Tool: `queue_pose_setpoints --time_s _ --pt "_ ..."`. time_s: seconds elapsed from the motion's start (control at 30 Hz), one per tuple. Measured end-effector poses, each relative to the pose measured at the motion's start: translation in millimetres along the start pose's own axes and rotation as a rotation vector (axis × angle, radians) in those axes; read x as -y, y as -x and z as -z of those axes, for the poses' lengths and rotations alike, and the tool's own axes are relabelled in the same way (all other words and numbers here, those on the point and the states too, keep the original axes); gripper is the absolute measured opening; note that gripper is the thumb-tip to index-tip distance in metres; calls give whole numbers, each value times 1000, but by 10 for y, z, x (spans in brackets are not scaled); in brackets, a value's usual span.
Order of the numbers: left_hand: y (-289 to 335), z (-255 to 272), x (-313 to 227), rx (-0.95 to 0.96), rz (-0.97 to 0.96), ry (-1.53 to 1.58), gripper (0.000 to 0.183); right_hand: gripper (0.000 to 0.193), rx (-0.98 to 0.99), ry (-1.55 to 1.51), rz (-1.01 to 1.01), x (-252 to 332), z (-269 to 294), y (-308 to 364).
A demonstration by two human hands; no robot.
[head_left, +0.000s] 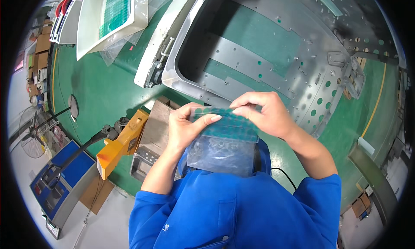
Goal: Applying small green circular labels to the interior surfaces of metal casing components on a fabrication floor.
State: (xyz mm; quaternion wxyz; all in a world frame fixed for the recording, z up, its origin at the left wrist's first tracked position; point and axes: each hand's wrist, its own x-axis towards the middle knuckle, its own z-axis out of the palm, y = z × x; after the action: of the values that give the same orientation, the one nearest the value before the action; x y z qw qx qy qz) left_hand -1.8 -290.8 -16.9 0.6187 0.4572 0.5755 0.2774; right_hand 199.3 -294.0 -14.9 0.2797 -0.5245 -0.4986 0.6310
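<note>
A clear sheet of round green stickers is held up in front of my body. My left hand grips its left side, the thumb lying across the front. At the sheet's upper right edge, my right hand is closed in a pinch, thumb and forefinger together. What lies between those fingertips is too small to make out. Below the sheet, a clear plastic bag rests at my lap.
A large grey metal housing with many holes stands ahead. Behind to the left, a white tray holds more green sheets. Nearer left are a yellow metal stand, a wooden box, a fan and a blue-topped cart.
</note>
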Motion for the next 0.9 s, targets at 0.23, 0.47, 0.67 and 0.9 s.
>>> queue_pose_setpoints --time_s 0.23,0.47,0.67,0.9 --pt "-20 70 53 1 -62 4 13 12 -24 -11 95 -3 52 16" --pt "-115 122 -8 74 -175 -46 13 11 47 -176 -8 -12 137 -43" --pt "-199 141 -10 89 -210 -98 14 7 -94 -50 130 -10 84 -64" --pt "-158 231 77 -34 -44 -83 14 4 -158 149 225 -49 72 -250"
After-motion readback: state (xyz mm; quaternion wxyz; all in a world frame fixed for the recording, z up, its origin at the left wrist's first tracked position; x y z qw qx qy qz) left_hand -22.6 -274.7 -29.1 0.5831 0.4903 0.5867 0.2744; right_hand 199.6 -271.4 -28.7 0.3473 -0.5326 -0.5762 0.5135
